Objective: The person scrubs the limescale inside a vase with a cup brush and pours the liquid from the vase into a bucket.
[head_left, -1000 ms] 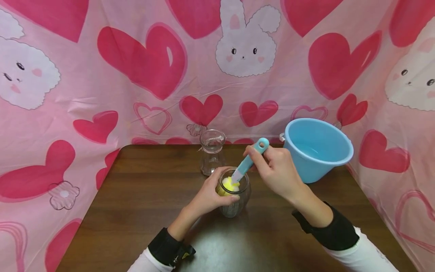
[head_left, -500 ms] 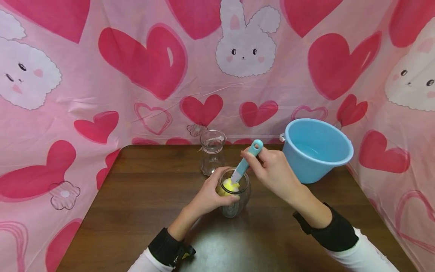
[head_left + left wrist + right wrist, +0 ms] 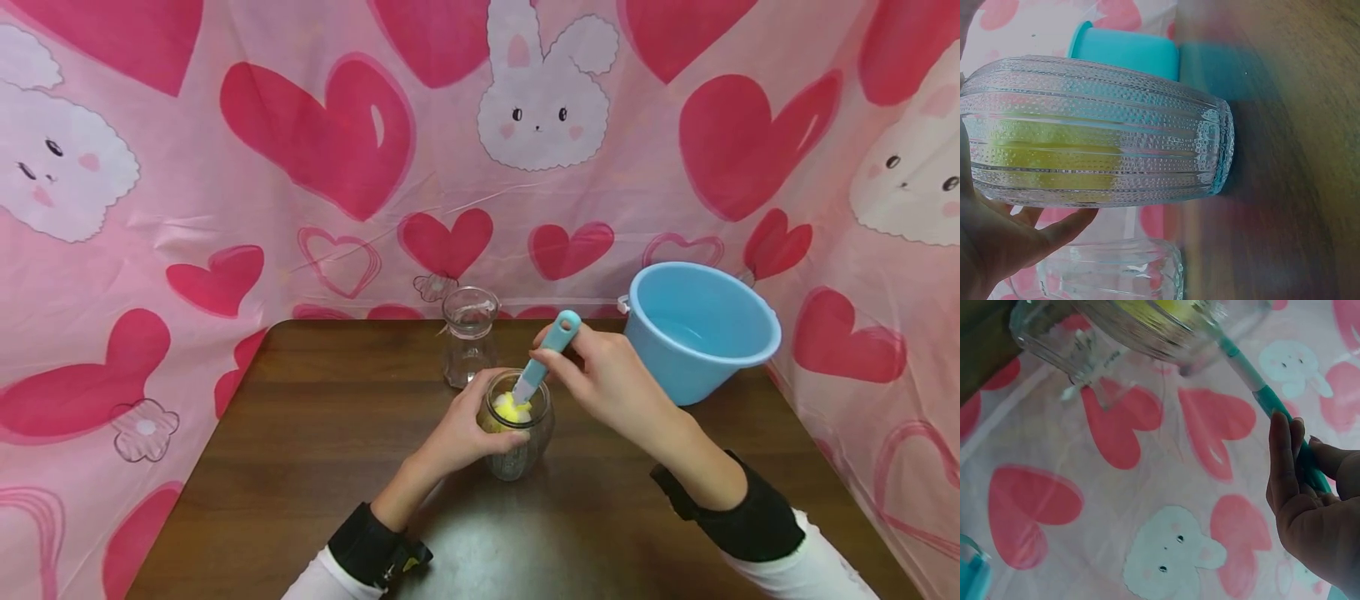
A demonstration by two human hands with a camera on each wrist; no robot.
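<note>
With her left hand [image 3: 459, 433] wrapped around the ribbed glass jar [image 3: 517, 437] mid-table and her right hand [image 3: 611, 379] pinching the teal brush [image 3: 546, 357], whose yellow sponge [image 3: 510, 408] sits inside, short gentle twists would serve best.

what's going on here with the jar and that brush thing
A person holds a textured glass jar upright on the brown table with the left hand. The right hand grips the teal handle of a sponge brush, whose yellow head sits inside the jar. A second glass jar and a blue basin stand behind.
</note>
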